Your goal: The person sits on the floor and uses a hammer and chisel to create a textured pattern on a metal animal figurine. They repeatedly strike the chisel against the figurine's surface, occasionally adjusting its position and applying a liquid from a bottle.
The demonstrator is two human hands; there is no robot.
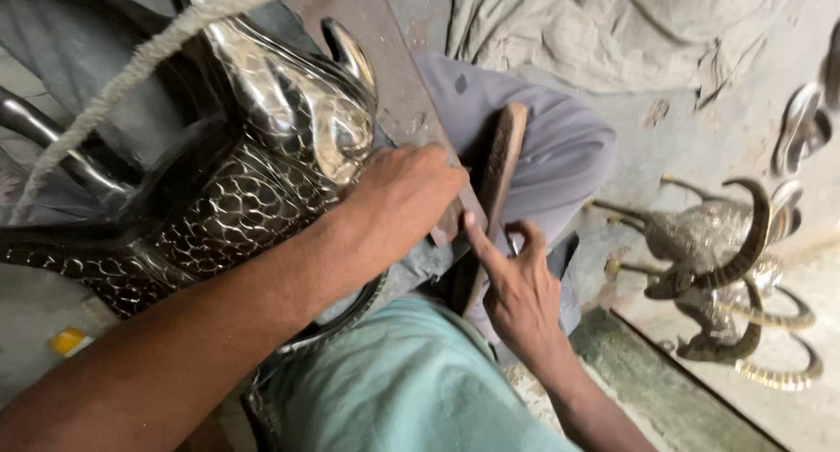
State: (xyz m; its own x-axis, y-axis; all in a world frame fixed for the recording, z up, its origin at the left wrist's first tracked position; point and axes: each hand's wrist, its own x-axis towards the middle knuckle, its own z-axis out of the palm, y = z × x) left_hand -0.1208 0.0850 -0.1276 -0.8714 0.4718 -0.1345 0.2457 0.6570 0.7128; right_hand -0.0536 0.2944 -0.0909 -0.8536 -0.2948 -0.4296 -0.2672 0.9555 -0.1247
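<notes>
Item one: your right hand (518, 287), nearest you, forearm entering from the lower right, index finger extended straight and its tip touching the wooden stick (496, 185) lying across your grey-trousered knee (560, 154); the other fingers curl loosely and grip nothing.

Item two: your left hand (398, 198), arm stretched in from the lower left, knuckles up, fingers folded down over the edge of a flat brown board (385, 58), just beside the polished metal animal figure (262, 146) with scale-patterned surface.

Item three: a pale rope (131, 71) crossing the figure.

Item four: horned metal heads (726, 259) on the floor, well apart to the right.
</notes>
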